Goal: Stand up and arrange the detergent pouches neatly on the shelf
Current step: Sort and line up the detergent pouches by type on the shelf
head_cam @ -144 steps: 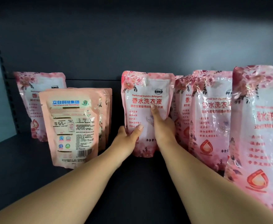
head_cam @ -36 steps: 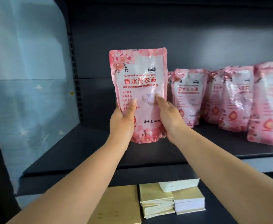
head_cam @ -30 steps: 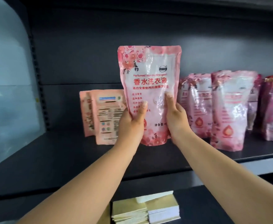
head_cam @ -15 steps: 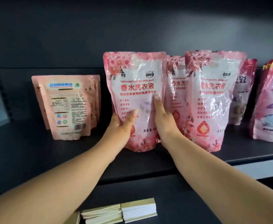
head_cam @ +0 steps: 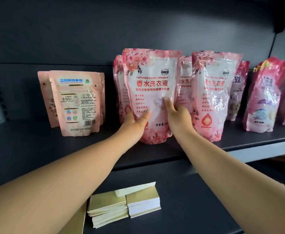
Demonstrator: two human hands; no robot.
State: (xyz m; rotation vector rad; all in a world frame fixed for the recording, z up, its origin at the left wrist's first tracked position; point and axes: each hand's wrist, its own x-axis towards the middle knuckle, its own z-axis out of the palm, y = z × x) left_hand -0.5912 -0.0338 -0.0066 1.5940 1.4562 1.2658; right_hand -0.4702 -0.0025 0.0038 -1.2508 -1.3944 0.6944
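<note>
I hold a pink floral detergent pouch [head_cam: 151, 78] upright on the dark shelf [head_cam: 37, 149], label facing me. My left hand [head_cam: 135, 123] grips its lower left edge and my right hand [head_cam: 176, 117] grips its lower right side, thumb on the front. Another pink pouch [head_cam: 119, 88] stands close behind it on the left. To the right stands a matching pouch [head_cam: 214, 92], with more behind. Farther left, a group of pouches [head_cam: 76, 102] stands with the back labels toward me.
Darker pink pouches of another kind [head_cam: 264, 97] stand at the shelf's right end. On the lower shelf lie stacks of pale yellow card packs [head_cam: 121, 205]. The shelf's front edge [head_cam: 256, 149] runs grey along the right.
The held pouch has come down from mid-air onto the shelf, in front of the row of pink pouches. Both hands keep their grip on it.
</note>
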